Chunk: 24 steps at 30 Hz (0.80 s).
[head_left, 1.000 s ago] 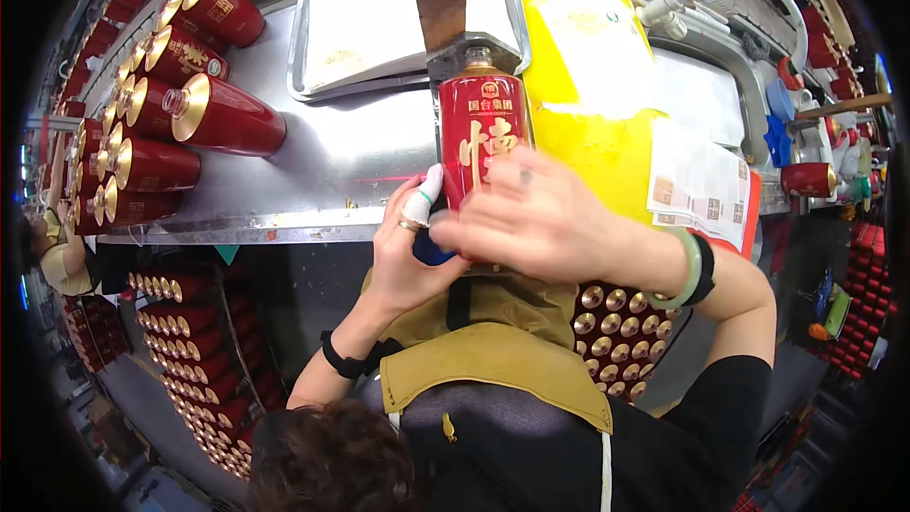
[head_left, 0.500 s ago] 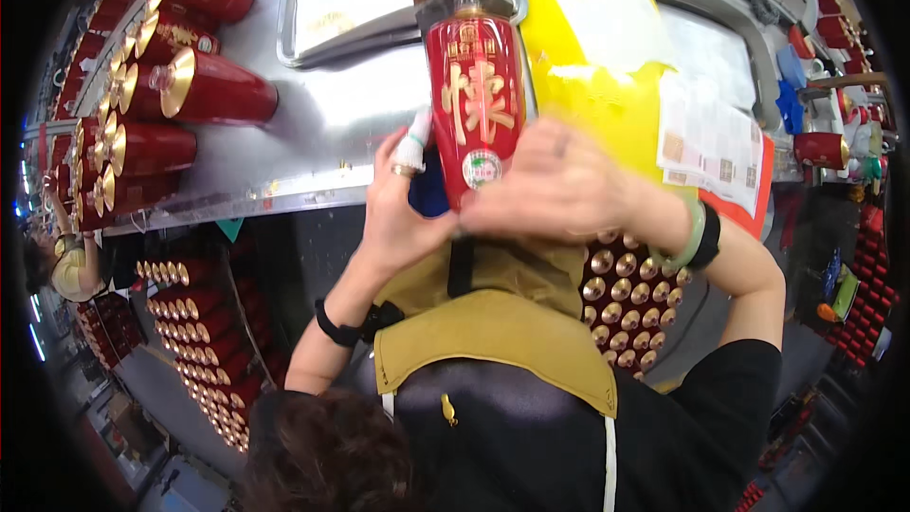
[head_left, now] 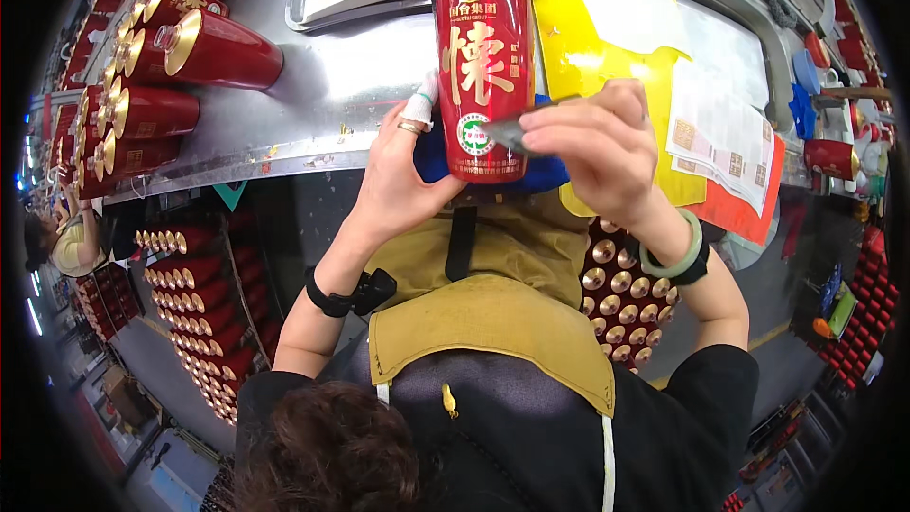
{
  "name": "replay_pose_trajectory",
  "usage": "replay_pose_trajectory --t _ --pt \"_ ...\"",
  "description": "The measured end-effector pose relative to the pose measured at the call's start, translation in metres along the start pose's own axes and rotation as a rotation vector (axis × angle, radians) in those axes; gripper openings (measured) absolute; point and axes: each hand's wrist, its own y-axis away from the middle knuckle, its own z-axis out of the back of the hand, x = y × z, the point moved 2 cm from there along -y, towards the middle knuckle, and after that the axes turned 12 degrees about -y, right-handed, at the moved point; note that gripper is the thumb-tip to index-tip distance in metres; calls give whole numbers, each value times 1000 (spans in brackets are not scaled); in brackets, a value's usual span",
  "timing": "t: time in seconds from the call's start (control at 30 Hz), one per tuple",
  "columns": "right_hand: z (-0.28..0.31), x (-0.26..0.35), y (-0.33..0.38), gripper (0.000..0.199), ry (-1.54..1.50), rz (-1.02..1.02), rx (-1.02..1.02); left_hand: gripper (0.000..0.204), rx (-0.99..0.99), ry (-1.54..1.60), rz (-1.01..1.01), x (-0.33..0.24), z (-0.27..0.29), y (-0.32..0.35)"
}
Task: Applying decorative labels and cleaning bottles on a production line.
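A red glass bottle (head_left: 507,14) with gold lettering and a round green-and-white label lies with its clear neck pointing away from me. Under and beside it is blue material (head_left: 549,174). My left hand (head_left: 400,159), with a white cover on one finger, grips the bottle's left side near the base. In my right hand (head_left: 602,147) is a dark, flat, thin-edged tool (head_left: 510,133), pinched between thumb and fingers. Its tip lies over the round label; whether it touches the glass I cannot tell.
More red bottles with gold shoulders (head_left: 227,52) crowd the left of the metal table (head_left: 327,85). A metal tray (head_left: 365,8) with white sheets lies ahead. Yellow plastic (head_left: 592,14) and printed sticker sheets (head_left: 720,147) lie right. Rows of bottles (head_left: 194,322) stand below; another person (head_left: 81,237) is far left.
My right hand has moved right and lifted off the bottle's base, and the dark tool now shows in it. My left hand stays at the bottle's left side. The whole view has shifted slightly.
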Motion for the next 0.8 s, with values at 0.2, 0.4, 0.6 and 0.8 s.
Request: replay_pose_trajectory --t 0.2,0.4,0.6,0.8 --pt "-9 35 -13 27 -234 407 278 89 28 27 55 -1 1 0" --pt "1 10 -21 16 129 71 -47 85 9 43 48 -1 -1 -2" --pt "-11 21 -68 20 -161 272 154 85 3 72 60 -1 -1 0" --pt "9 -27 -122 16 269 234 -51 84 -2 53 1 -2 1 -2"
